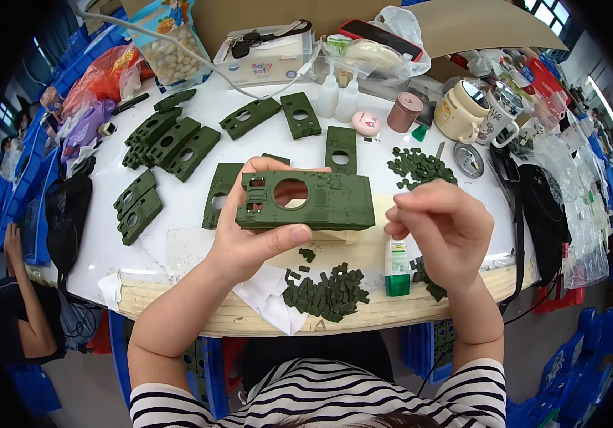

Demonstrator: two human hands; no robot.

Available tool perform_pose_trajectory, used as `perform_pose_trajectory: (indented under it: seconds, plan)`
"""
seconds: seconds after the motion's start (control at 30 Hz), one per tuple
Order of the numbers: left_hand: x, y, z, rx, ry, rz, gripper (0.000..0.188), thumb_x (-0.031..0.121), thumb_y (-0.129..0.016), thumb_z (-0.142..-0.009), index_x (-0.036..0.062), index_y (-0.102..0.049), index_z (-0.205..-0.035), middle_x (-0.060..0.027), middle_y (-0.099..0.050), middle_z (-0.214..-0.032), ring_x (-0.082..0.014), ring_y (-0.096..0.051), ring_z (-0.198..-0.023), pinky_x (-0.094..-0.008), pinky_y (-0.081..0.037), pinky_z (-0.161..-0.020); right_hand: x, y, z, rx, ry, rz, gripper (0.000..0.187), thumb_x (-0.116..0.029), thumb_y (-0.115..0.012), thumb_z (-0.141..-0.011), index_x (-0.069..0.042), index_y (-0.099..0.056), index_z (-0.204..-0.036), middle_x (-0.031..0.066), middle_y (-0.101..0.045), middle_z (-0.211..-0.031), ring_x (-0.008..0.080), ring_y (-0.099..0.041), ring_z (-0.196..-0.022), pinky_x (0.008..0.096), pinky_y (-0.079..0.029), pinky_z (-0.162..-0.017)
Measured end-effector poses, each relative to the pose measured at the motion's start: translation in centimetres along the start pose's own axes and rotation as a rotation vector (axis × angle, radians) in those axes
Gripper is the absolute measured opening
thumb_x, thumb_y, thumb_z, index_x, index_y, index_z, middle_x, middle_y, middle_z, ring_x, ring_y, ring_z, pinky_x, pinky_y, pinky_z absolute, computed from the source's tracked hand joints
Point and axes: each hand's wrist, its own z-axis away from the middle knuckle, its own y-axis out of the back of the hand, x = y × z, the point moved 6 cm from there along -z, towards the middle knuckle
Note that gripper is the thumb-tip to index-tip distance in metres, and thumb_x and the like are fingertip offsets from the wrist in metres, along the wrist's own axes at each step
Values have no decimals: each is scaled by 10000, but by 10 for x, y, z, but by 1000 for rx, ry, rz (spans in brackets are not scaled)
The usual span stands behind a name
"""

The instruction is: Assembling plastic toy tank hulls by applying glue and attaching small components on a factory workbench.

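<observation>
My left hand [239,239] grips a dark green model tank hull [338,203], held up level over the near middle of the table. A round hole and small rectangular openings show in its top. To the right of the hull, apart from it, my right hand [452,232] is closed in a pinch; whatever its fingertips hold, if anything, is hidden. Below the hull lies a pile of small green plastic parts [328,292], and a white bottle with a green cap [396,267] lies under my right hand. More green hulls [189,153] rest behind and to the left.
A second heap of green parts [424,167] lies at the right. At the back are a clear plastic box [264,60], small squeeze bottles [328,96], a pink tin [405,113] and mugs [461,110]. White tissue [267,296] lies at the front edge. Another person's arm [28,299] shows far left.
</observation>
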Motion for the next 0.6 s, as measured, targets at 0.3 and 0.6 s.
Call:
perform_pose_trajectory:
  seconds: [0.3,0.6]
  plan:
    - [-13,-11,-1,-61,138,-12,637,149,-812,-706,91,-397,-1186,-236,-522,-1291,-348,-507,-1243,-497,-429,-1039,26,5,-5,70,-382,-320,199,-28,-667,-880,50,-633,-1061,108,-692,-932,123,-668,-878,245,-548,-773]
    - [-20,-31,13,-83,463,187,822,250,-599,-872,95,-122,-1524,-218,-460,-1352,-390,-517,-1237,-470,-502,-970,34,0,-4,8,-518,-366,180,-62,-687,-876,45,-664,-1019,101,-706,-914,126,-672,-863,244,-543,-754]
